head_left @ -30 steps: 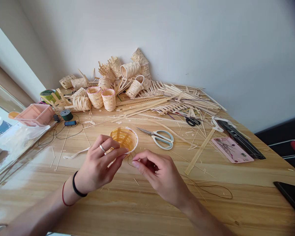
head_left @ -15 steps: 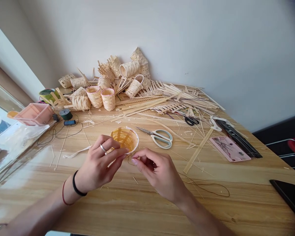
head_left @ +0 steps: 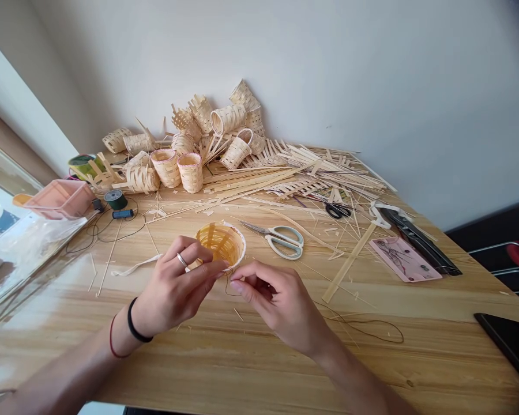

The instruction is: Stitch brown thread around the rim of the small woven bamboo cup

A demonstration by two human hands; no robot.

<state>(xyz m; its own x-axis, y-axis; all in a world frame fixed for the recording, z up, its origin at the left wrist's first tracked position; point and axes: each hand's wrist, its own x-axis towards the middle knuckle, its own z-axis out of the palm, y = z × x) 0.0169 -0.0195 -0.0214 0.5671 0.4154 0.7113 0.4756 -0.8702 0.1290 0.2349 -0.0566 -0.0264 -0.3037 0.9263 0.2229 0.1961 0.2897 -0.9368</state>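
My left hand (head_left: 175,282) grips a small woven bamboo basket (head_left: 221,244) by its side, with the fingers across the near rim. The basket lies tilted with its amber interior facing me, and a white band edges its rim. My right hand (head_left: 277,305) sits just below the basket, with thumb and forefinger pinched together on a thin dark thread (head_left: 227,286). The fingers hide the pinched part of the thread. A loose length of it (head_left: 367,329) trails across the table to the right.
Finished bamboo baskets (head_left: 190,144) and loose strips (head_left: 328,178) are heaped at the back of the wooden table (head_left: 242,369). White-handled scissors (head_left: 283,241) lie beside the basket. Black scissors (head_left: 338,210), thread spools (head_left: 115,199), a pink tray (head_left: 60,199) and a pink card (head_left: 404,259) are nearby.
My right hand has moved slightly closer to the basket rim, and the basket has turned a little in my left hand. The whole scene has shifted slightly in view.
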